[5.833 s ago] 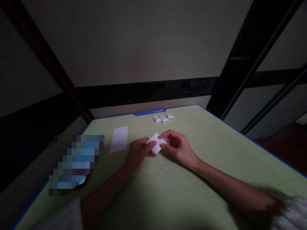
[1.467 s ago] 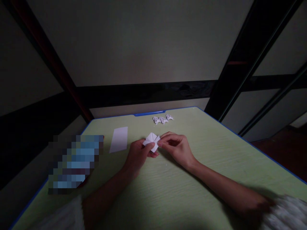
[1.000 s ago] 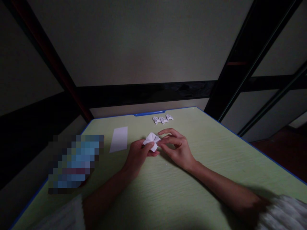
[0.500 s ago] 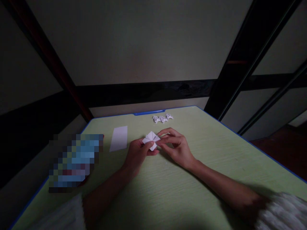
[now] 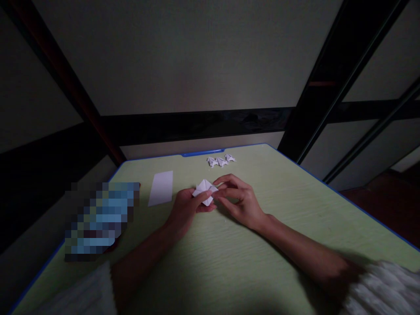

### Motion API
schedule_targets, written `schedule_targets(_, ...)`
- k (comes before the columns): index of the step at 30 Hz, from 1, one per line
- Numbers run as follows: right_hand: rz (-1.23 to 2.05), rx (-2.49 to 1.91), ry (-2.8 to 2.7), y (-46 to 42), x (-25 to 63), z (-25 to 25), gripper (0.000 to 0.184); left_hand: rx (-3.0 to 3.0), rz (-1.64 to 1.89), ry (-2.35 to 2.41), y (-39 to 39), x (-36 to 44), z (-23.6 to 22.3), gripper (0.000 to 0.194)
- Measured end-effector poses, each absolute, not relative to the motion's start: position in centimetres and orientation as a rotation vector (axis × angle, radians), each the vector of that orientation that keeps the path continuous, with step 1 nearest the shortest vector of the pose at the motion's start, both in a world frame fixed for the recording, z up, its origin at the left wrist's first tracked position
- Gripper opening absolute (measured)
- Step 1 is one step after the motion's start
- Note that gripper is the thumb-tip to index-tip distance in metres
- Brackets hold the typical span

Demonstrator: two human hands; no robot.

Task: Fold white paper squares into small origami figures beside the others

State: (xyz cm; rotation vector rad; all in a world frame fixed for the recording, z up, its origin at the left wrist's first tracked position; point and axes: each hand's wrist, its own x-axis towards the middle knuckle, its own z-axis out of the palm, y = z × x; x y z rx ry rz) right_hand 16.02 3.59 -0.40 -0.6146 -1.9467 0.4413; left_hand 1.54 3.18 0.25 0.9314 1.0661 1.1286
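A small folded white paper (image 5: 205, 186), creased into a diamond-like shape, is held just above the table in front of me. My left hand (image 5: 187, 208) grips it from the left, thumb lying across the top and fingers underneath. At its right corner, my right hand (image 5: 243, 199) pinches the edge between thumb and fingertips. Beyond the hands sit three small folded white paper figures (image 5: 221, 161) in a row. A flat white sheet (image 5: 161, 188) lies left of my left hand.
The pale green table (image 5: 278, 271) has a blue edge and a blue handle piece (image 5: 202, 152) at its far side. A pixelated device-like object (image 5: 105, 223) with a dark red border lies at the left. Cabinet panels (image 5: 197, 57) rise directly behind the table.
My left thumb has slid further across the folded paper, toward its right corner. My right hand keeps nearly the same pinch. The whole view has shifted slightly.
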Motion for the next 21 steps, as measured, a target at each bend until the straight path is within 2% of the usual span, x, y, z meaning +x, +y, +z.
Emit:
schedule_targets(9, 0.509, -0.650, -1.885, 3.6, 15.9, -0.4, 0.010, 0.907, 1.145, 1.028, 3.2, 1.4, 0.0, 0.014)
schedule_targets(12, 0.705, -0.758, -1.683, 3.8, 15.6, -0.3, 0.003, 0.886, 1.192, 1.027, 3.3, 1.4, -0.2, 0.014)
schedule_targets(16, 0.996, -0.894, -1.483, 3.9, 15.3, -0.1, 0.007, 0.901, 1.238, 1.046, 3.4, 1.4, -0.5, 0.015)
schedule_targets(21, 1.096, -0.907, -1.500, 3.9, 15.1, -0.2, 0.008, 0.917, 1.234, 1.042, 3.4, 1.4, -0.6, 0.016)
